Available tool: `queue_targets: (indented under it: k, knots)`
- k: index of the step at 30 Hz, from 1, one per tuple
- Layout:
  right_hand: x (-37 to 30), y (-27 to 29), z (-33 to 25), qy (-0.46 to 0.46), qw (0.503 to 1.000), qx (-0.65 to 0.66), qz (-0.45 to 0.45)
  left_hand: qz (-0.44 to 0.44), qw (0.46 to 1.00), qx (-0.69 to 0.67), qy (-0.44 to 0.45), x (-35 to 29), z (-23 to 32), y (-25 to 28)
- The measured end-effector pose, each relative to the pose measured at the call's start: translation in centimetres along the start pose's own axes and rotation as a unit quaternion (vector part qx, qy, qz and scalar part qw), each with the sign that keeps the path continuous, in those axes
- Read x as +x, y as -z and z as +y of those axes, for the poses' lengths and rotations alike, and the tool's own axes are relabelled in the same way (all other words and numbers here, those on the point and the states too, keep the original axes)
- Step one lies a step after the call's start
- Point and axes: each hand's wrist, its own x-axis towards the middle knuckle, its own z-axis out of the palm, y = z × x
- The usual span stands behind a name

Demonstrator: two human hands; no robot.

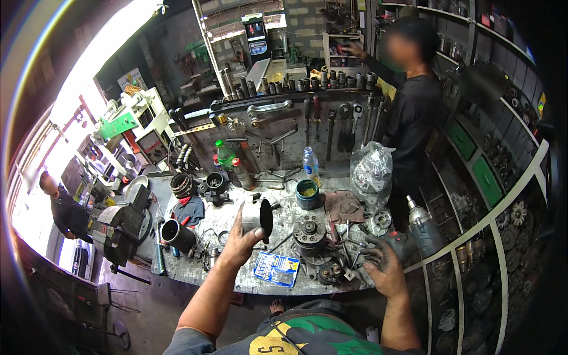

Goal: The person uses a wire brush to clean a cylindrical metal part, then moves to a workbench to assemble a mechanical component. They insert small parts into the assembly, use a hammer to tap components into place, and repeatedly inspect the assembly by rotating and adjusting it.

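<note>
"Where are the hands?"
"The left hand grips a metal cylinder above the counter, its dark open end facing right. The right hand is half open near the gear unit, nothing visible in it."
"How far along?"
"Apart, I judge: the unit stands upright and uncovered, a dark housing sits well left, and these pieces remain unjoined."

Shirt: dark, green and yellow print. Left sleeve: grey, short. Dark cord down front. Hands: bare.
</note>
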Motion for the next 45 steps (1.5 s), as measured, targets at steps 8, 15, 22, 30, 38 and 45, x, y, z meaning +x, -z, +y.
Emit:
queue_targets:
  k: [8,15,22,30,38,45]
  knots:
    - [-0.3,2.0,1.5,0.020,1.000,0.009,-0.009,0.061,0.914,0.398,-0.059,-1.2,7.5,-8.9]
    - [-0.9,3.5,2.3,-0.031,0.999,0.014,-0.016,-0.018,0.774,0.627,-0.089,-1.0,10.1,-14.9]
    - [-1.0,3.1,3.3,-0.017,0.999,-0.030,-0.001,-0.079,0.767,0.633,-0.073,1.0,9.7,-14.3]
    - [-1.1,1.7,4.9,-0.027,0.995,-0.085,0.036,-0.089,0.868,0.468,-0.138,1.3,5.2,-11.8]
    - [0.8,0.0,2.8,-0.034,0.995,-0.094,0.013,-0.097,0.921,0.324,-0.193,2.0,3.4,-8.1]
    - [3.4,-1.8,1.2,-0.017,0.993,-0.118,0.007,-0.008,0.979,0.076,-0.188,3.2,3.9,-6.7]
